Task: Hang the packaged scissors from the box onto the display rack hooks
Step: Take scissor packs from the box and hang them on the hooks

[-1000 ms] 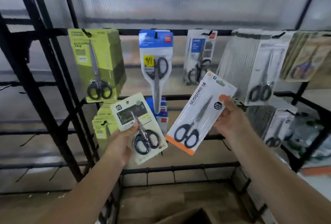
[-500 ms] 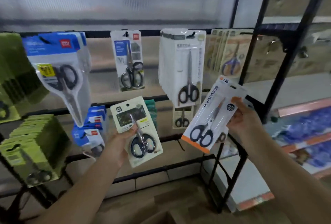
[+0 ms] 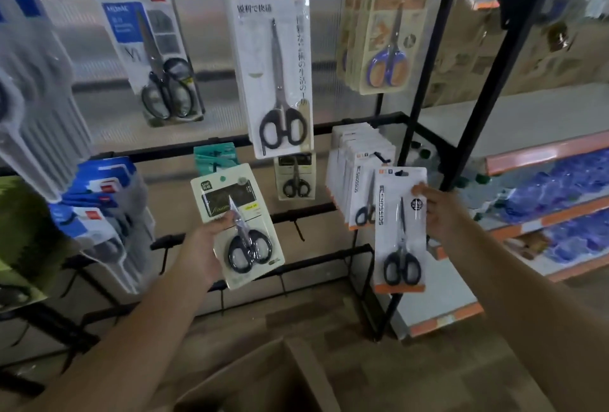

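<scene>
My left hand (image 3: pixel 206 247) grips a cream-coloured pack of black-handled scissors (image 3: pixel 240 223), tilted, in front of the lower rack bar. My right hand (image 3: pixel 440 210) holds a white pack with an orange bottom edge (image 3: pixel 400 230), upright, just to the right of a hanging stack of matching white packs (image 3: pixel 357 177) on a lower hook. The black display rack (image 3: pixel 428 59) carries several other scissor packs on its upper and lower hooks. The open cardboard box (image 3: pixel 263 382) sits on the floor below my arms.
A tall white pack (image 3: pixel 276 59) hangs at top centre, beige packs with blue-handled scissors (image 3: pixel 385 36) to its right, blue packs (image 3: pixel 99 200) at lower left. Bare hooks (image 3: pixel 298 230) stick out of the lower bars. Orange-edged shelves (image 3: pixel 543 154) stand to the right.
The view has swung right and down along the rack. My right hand has turned its pack upright and brought it beside the matching white stack. My left hand keeps holding its pack.
</scene>
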The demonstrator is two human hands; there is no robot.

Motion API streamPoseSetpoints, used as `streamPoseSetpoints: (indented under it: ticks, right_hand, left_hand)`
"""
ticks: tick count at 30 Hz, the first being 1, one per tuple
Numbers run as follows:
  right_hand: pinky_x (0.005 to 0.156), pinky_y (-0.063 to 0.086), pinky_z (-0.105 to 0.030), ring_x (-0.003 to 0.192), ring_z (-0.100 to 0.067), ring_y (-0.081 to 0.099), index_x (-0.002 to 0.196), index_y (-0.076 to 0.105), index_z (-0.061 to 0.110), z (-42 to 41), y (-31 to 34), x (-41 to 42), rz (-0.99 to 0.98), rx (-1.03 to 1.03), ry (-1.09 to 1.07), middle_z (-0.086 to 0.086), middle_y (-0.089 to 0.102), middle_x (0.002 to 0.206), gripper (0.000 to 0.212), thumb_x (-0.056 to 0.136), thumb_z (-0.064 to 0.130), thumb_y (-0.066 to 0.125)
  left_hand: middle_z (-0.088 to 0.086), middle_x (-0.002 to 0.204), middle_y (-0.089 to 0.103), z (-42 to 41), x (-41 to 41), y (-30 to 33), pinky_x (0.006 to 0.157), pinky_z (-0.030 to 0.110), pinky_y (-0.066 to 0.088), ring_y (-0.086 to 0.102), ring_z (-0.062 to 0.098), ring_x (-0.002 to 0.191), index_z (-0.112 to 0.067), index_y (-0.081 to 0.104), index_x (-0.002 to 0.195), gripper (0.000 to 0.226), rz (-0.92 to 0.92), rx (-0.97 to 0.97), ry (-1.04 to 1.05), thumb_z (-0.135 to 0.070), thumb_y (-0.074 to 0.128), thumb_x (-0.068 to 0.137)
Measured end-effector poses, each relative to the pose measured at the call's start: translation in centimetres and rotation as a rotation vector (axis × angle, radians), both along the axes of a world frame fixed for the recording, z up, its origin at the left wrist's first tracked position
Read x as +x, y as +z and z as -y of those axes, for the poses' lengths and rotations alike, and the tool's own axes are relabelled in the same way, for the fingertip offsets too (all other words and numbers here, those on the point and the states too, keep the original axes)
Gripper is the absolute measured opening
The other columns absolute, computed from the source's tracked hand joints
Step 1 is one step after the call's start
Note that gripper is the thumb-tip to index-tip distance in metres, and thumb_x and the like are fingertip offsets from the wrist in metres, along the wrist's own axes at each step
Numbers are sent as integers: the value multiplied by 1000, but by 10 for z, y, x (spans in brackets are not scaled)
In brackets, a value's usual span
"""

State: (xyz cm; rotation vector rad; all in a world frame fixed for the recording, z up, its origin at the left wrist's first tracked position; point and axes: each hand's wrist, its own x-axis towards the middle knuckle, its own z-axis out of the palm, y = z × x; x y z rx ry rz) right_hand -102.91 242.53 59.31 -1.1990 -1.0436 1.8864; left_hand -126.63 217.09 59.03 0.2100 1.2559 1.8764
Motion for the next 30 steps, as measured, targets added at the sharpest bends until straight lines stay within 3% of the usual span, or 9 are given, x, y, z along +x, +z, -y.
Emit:
streamPoseSetpoints:
  ticks: [2,5,8,13,17,19,21,25,30]
  right_hand:
    - [63,51,-30,68,-17,61,85,61,13,-6,-3,-5,62,-15,3,-4,64,83,6,87,8,58]
    - [90,50,-43,91,-24,63,83,63,12,-18,3,-19,128,-4,-23,-7,65,104,8,78,8,68]
    - [98,44,-45,104,-27,59,78,64,11,-29,8,-31,214,45,-86,-9,64,110,13,75,16,76]
    - [71,42,-31,65,-13,50,59,54,18,-42,1,-45,328,115,-199,3,53,69,29,74,21,78]
    - [65,49,-30,70,-21,57,70,60,12,-44,-8,-59,335,129,-262,0,57,67,11,77,13,69]
    - [66,47,-27,76,-21,58,96,64,5,-35,-19,-68,324,146,-320,-5,63,82,13,85,7,58]
    - [59,45,-24,69,-16,54,98,59,1,-17,-35,-78,271,48,-201,-12,59,97,13,93,4,48]
    - [60,44,-27,67,-14,55,90,53,11,44,-44,-100,256,-147,273,-6,60,84,6,95,11,49]
    - [70,48,-29,74,-15,63,94,58,14,118,-26,-133,151,4,803,-1,67,81,9,92,23,55]
  left_hand:
    - [2,84,75,-1,1,-3,65,33,54,72,18,73,-11,62,105,20,-23,-20,15,-7,47,92]
    - [1,80,75,-1,4,-8,61,30,58,72,16,71,-12,64,97,21,-46,-16,19,-4,44,93]
    - [2,83,75,0,10,-8,63,31,58,72,18,73,-11,63,101,24,-48,-39,11,-5,41,94]
    - [13,118,62,0,16,-5,105,46,38,57,31,110,-7,54,129,37,-29,-103,64,-7,44,93]
    - [8,94,72,1,20,-5,102,46,40,62,30,97,-7,57,123,33,2,-113,87,-7,44,93]
    - [12,107,68,4,19,-6,103,48,39,60,34,104,-4,56,127,36,21,-112,106,-7,43,93]
    - [16,114,65,8,18,-8,99,49,41,60,35,105,-3,55,127,37,57,-120,116,-8,43,93]
    - [23,122,61,16,15,-7,104,58,35,56,41,113,-4,58,123,33,74,-178,159,-9,47,92]
    - [26,119,61,29,10,-1,100,59,40,58,43,110,-1,60,118,29,4,-198,274,-1,53,90]
